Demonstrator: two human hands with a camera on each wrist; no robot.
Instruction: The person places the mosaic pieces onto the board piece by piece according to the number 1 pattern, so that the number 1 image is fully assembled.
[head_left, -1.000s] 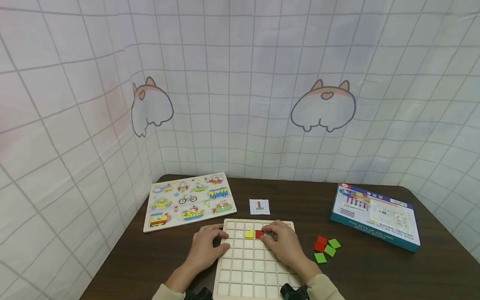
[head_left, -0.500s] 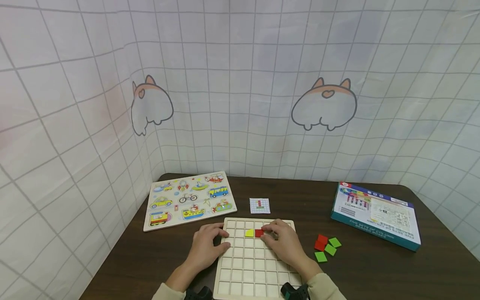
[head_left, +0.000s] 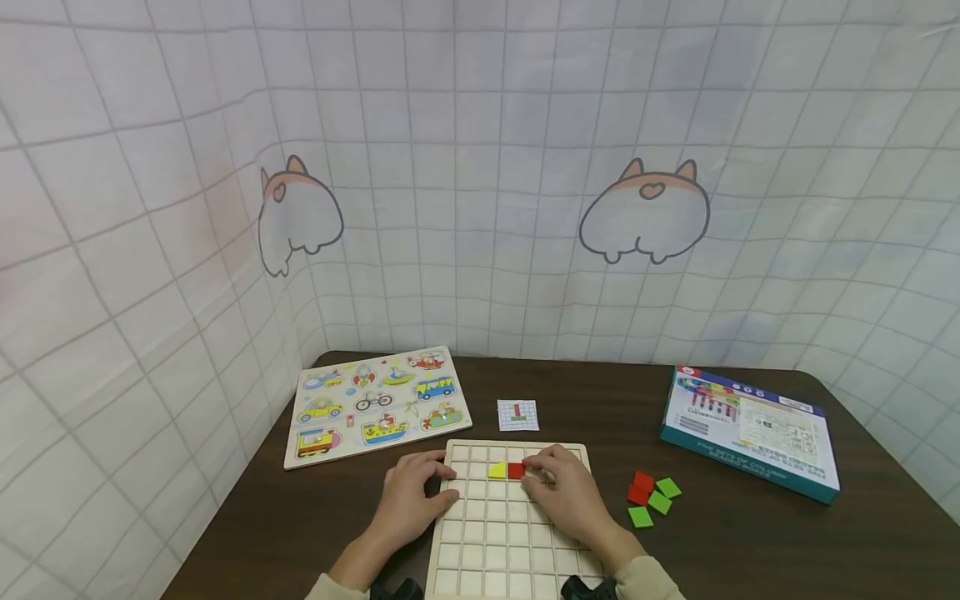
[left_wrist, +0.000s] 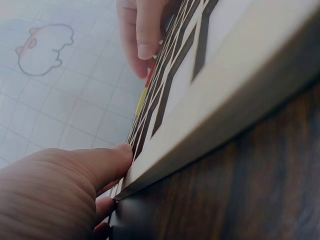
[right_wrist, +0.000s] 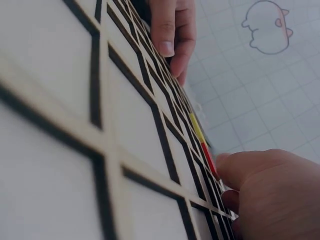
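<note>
A pale wooden grid board (head_left: 484, 531) lies on the table in the head view. My left hand (head_left: 407, 497) holds its left edge, thumb on the rim (left_wrist: 119, 159) and the other fingers against the side. On the board, my right hand (head_left: 570, 497) pinches a red square tile (head_left: 516, 471) near the top rows. In the right wrist view the thumb meets the end of the red tile (right_wrist: 209, 159), while the fingertips are partly hidden. Directly left of the red tile sits a yellow piece (head_left: 497, 471) with a slanted side.
Loose red tiles (head_left: 640, 489) and green tiles (head_left: 660, 502) lie right of the board. Beyond it is a small printed pattern card (head_left: 517, 415). A vehicle picture board (head_left: 378, 407) is at the back left, a flat game box (head_left: 752, 433) at the back right.
Both hands keep nearly the same place. The red tile stays beside the yellow piece under my right fingers. The head view shifts slightly.
</note>
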